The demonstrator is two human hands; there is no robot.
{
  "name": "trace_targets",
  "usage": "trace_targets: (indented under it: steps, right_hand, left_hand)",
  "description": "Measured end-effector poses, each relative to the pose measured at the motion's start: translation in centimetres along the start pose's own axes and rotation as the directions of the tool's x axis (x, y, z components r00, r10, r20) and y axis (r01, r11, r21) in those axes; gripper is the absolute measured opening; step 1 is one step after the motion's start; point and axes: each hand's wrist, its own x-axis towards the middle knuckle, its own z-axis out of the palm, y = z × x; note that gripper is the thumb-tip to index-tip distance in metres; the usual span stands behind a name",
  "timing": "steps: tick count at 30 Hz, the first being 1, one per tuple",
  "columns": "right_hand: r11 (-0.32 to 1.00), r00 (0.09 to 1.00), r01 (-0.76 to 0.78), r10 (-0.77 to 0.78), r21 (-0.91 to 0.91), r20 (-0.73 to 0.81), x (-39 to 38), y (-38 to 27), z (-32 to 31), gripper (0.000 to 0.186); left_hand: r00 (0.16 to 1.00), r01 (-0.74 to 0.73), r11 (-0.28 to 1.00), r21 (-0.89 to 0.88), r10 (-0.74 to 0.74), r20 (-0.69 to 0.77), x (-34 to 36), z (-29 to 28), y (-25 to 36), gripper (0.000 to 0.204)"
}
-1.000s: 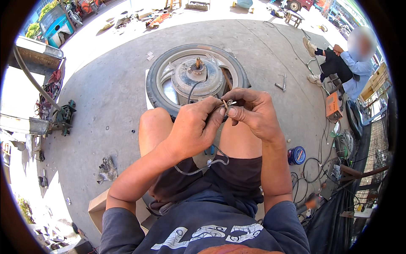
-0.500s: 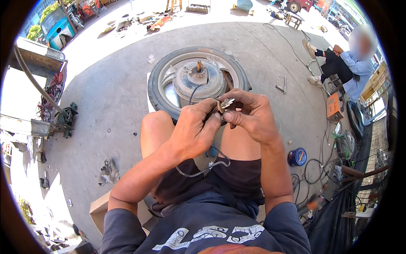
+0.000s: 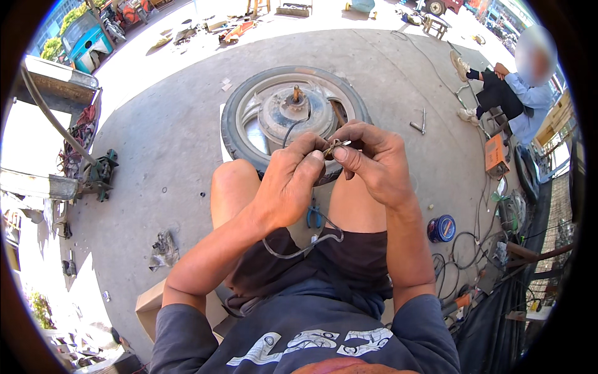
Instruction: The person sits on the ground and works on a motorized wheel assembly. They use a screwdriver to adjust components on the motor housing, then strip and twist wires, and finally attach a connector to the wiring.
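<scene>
I sit with bare knees apart over a wheel [image 3: 293,112] that lies flat on the concrete, tyre on, hub axle pointing up. My left hand [image 3: 289,181] and my right hand [image 3: 370,159] meet above it, fingertips pinched together on the stripped wire ends [image 3: 334,147] of a thin cable. That grey cable [image 3: 305,248] loops down across my lap, and a dark lead runs from the hub toward my hands. Blue-handled pliers [image 3: 313,215] lie on the ground between my legs.
A blue round tin [image 3: 441,228] and tangled cables [image 3: 467,249] lie at my right. A person [image 3: 520,93] sits at the far right near an orange box [image 3: 496,156]. A metal wrench [image 3: 418,124] lies beyond the wheel. Machine parts [image 3: 93,174] stand at left.
Both hands stay pinched on the wire ends, with only small finger movements. The view has shifted slightly; the wheel and the seated person have not moved.
</scene>
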Motion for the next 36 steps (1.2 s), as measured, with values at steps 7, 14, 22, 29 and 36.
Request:
trace_targets:
  steps: [7, 14, 22, 29, 36]
  right_hand:
    - [0.998, 0.996, 0.054, -0.057, -0.037, -0.065, 0.1, 0.5, 0.3, 0.016]
    - [1.0, 0.997, -0.01, 0.009, -0.005, -0.082, 0.1, 0.0, 0.4, 0.017]
    - [0.995, 0.981, 0.067, -0.078, -0.07, -0.176, -0.9, 0.0, 0.1, 0.03]
    - [0.976, 0.824, -0.144, 0.029, -0.16, -0.566, -9.1, 4.6, -7.5, 0.036]
    - [0.815, 0.251, -0.576, 0.252, 0.065, -0.935, -28.3, 12.6, -17.7, 0.024]
  left_hand:
    - [0.995, 0.092, 0.99, -0.103, -0.088, 0.042, 0.1, -0.2, 0.6, 0.034]
    - [0.984, 0.176, 0.971, -0.163, -0.168, 0.063, 0.3, -0.1, 1.8, 0.03]
    - [0.998, 0.057, 0.998, -0.011, -0.057, 0.025, 0.3, 0.2, -0.1, 0.025]
    - [0.999, 0.019, 0.997, -0.07, -0.015, 0.05, 0.8, -0.5, -0.4, 0.022]
    - [1.0, -0.017, 0.988, -0.153, 0.018, 0.007, 1.8, -1.2, -1.2, 0.021]
